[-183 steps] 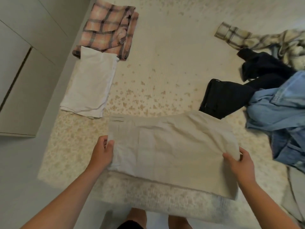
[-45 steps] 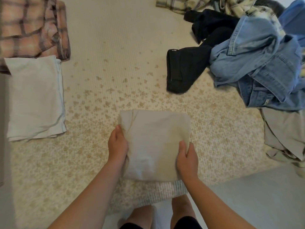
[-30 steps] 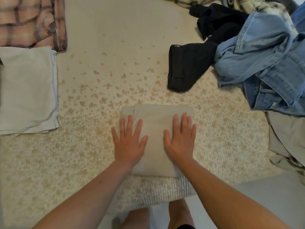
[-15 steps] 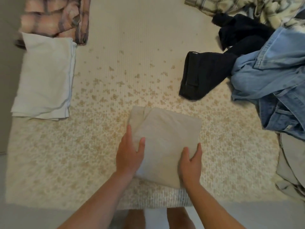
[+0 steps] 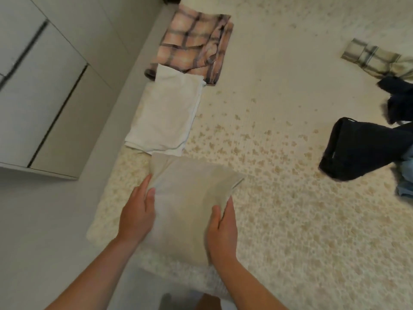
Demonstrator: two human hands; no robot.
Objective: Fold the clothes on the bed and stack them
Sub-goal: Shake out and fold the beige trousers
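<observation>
Cream quilted bedspread (image 5: 279,209) with a tan speckled print covers the bed; grey floor and pale flat-front cabinets (image 5: 40,90) sit past the bed's left edge.

Count: two hands, three folded pieces, three loose pieces in view.

Folded beige woven cloth square (image 5: 190,204) is the landmark, at the near left edge of the bed. Left hand (image 5: 137,211) grips its left edge, thumb on top, fingers under. Right hand (image 5: 222,229) grips its lower right edge the same way, thumb over. Whether the square is lifted off the bedspread or resting on it, cannot tell.

Just beyond the square: folded white cotton rectangle (image 5: 167,117), flat, near edge meeting the square's far edge. Beyond that: folded pink plaid shirt (image 5: 193,41), partly under the white piece.

Far right of the square: crumpled black trousers (image 5: 362,148), blue denim scrap (image 5: 406,175) at the frame edge, green-cream plaid sleeve (image 5: 371,59) further back. Image is slightly motion-blurred.
</observation>
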